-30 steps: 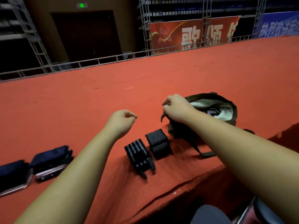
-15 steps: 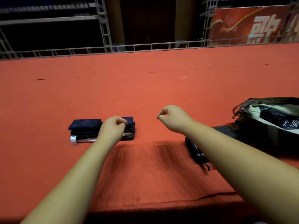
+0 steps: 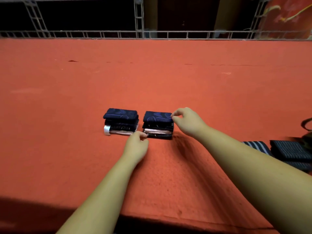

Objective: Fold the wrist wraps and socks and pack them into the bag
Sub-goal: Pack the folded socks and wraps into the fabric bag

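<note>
Since half a second ago the right hand (image 3: 187, 121) has crossed from open air above the tabletop (image 3: 152, 73) to the right sock stack (image 3: 157, 124), and the left hand (image 3: 136, 146) has slid off that stack's top to its near left corner; the head view has swung leftward too, so the bag (image 3: 307, 125), then plainly seen with its mouth open, is now only a dark sliver at the right edge. In this view two piles of folded navy socks sit side by side in the middle, the left sock stack (image 3: 120, 121) just beside the right one with a narrow strip of red cloth between them, each with its long side running left to right across the view; both hands flank the right stack, the right hand at its far right top corner with thumb and forefinger drawn narrow, the left hand with fingers curled at the near left bottom corner; whether either is gripping the fabric or only touching it I cannot tell. The right hand is the nearer one to the bag, which lies well apart to the right, past the striped wrist wraps (image 3: 290, 149) lying folded on the cloth; so I judge a lift would have to carry the stack rightward over those wraps. The left stack is untouched; a metal railing (image 3: 152, 33) runs along the far edge, with a red banner (image 3: 287, 14) behind it at upper right.
</note>
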